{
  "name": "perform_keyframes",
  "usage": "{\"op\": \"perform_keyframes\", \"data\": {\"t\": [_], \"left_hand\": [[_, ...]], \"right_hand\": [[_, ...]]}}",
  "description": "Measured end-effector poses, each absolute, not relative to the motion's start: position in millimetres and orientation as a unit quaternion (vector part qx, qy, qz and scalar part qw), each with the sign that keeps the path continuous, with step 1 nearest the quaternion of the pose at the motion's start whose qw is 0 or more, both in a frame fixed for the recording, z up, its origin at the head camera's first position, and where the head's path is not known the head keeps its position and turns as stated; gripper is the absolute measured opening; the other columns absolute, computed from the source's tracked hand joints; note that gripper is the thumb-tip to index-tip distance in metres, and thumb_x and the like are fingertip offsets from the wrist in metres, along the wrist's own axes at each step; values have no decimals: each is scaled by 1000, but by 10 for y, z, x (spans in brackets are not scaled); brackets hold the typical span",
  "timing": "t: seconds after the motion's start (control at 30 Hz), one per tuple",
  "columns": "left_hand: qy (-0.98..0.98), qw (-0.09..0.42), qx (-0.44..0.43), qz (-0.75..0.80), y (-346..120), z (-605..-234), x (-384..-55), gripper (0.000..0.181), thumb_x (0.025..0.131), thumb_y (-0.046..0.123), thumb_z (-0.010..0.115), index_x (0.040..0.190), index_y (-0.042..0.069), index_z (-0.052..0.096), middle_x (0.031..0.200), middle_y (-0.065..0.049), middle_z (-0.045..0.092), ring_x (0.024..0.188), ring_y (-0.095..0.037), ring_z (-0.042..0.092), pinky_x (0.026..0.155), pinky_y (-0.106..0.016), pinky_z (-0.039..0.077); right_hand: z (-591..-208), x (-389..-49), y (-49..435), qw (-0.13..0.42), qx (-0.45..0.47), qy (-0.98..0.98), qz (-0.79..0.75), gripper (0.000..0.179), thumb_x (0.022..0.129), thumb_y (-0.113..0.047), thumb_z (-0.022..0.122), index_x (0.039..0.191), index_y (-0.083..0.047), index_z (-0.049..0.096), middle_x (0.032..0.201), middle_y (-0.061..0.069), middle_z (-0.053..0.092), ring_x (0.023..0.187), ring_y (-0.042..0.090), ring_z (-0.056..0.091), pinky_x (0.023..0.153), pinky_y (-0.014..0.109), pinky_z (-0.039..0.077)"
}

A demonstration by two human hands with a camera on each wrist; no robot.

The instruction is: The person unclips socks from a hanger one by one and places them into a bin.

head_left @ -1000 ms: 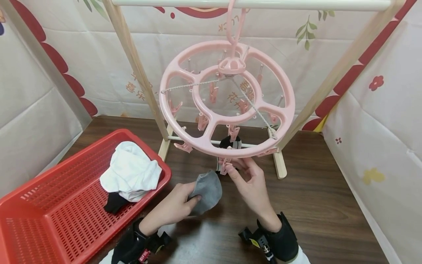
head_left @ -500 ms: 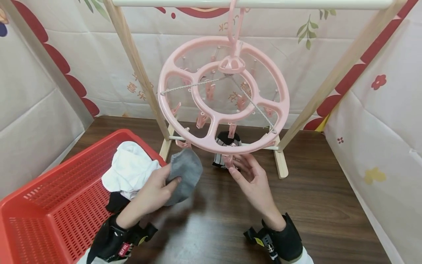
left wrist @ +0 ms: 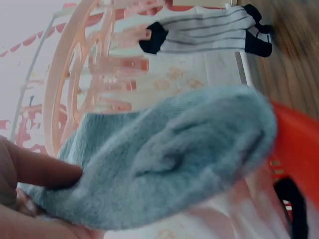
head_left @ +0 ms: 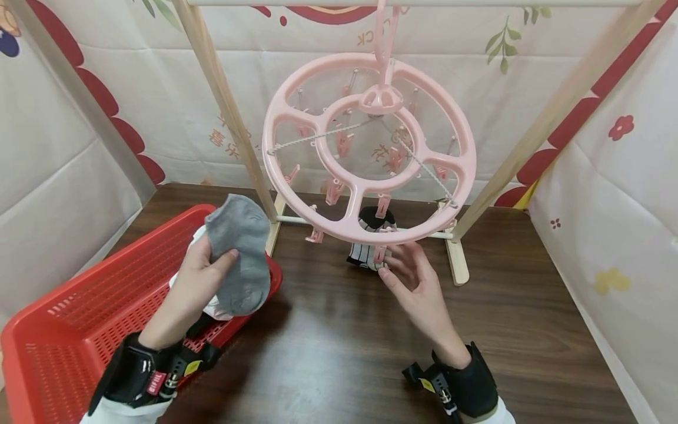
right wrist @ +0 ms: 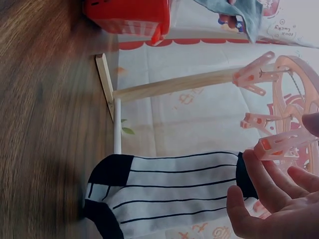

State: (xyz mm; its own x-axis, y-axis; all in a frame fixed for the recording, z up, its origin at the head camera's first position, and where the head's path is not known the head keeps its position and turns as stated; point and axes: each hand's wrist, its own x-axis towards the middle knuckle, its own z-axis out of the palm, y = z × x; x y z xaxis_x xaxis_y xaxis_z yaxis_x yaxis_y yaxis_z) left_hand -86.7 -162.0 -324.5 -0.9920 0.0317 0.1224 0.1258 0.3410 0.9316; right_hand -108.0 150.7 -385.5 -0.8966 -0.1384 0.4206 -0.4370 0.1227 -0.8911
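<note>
My left hand (head_left: 193, 282) pinches a grey sock (head_left: 241, 253) between thumb and fingers, above the near right end of a red basket (head_left: 53, 312). In the left wrist view the sock (left wrist: 164, 154) lies across the foreground. My right hand (head_left: 421, 288) is at the front rim of a round pink clip hanger (head_left: 466, 176), fingers spread loosely around a pink clothespin (head_left: 379, 254). In the right wrist view a fingertip appears to touch this clothespin (right wrist: 281, 144). A white sock with black stripes (right wrist: 184, 184) hangs behind it, its black cuff at a clip.
The hanger is hooked on a white rail (head_left: 296, 2) of a wooden stand (head_left: 228, 112). Several more clothespins (head_left: 333, 191) dangle around it. White cloth items and a black one (head_left: 198, 325) lie in the basket, partly hidden by my left hand. Patterned sheets (head_left: 598, 194) enclose the table.
My left hand has carried the grey sock leftward, from near the front clothespin to above the basket. My right hand has stayed beside the clothespin, its fingers loosening. The hanger has swung slightly.
</note>
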Motion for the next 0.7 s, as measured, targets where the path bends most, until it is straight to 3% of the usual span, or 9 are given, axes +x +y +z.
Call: {"op": "perform_keyframes", "data": {"t": [0.3,0.7], "left_hand": [[-806,43,-37,-590,-1817,-3223,-943,44,94,5,41,136,4,30,130,-19,41,112,-27,43,92,-54,35],[-803,53,-6,-593,-1949,-3242,-1022,46,93,2,38,138,5,26,131,-18,35,117,-33,35,97,-63,29]], "right_hand": [[-3867,-1093,1579,108,209,-742,628,50,86,0,58,132,-9,40,127,21,52,111,21,55,90,27,48],[-3891,-1104,1626,100,206,-751,619,55,86,-2,60,135,-14,38,131,17,51,110,26,56,91,25,46]]}}
